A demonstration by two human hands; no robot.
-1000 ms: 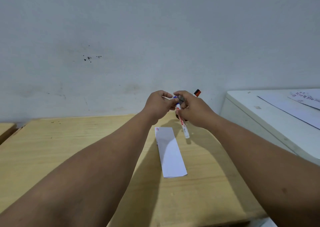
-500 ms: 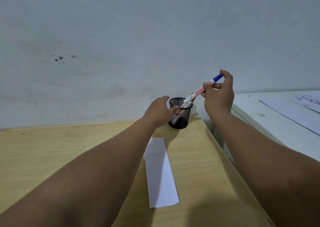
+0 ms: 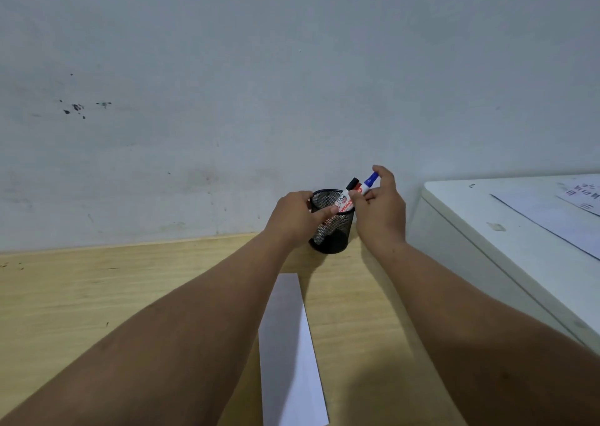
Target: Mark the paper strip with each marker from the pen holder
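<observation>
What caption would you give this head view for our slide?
Left hand steadies the mesh pen holder while the right hand handles markers at its rim, paper strip lying nearby.

black mesh pen holder (image 3: 331, 230) upright with leaning capped markers (image 3: 349, 195); white paper strip (image 3: 289, 351) flat nearby.

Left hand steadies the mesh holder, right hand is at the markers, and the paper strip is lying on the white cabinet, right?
Not quite. The head view shows the paper strip lying on the wooden table, not on the white cabinet. The rest holds: the left hand steadies the mesh holder and the right hand is at the markers.
</observation>
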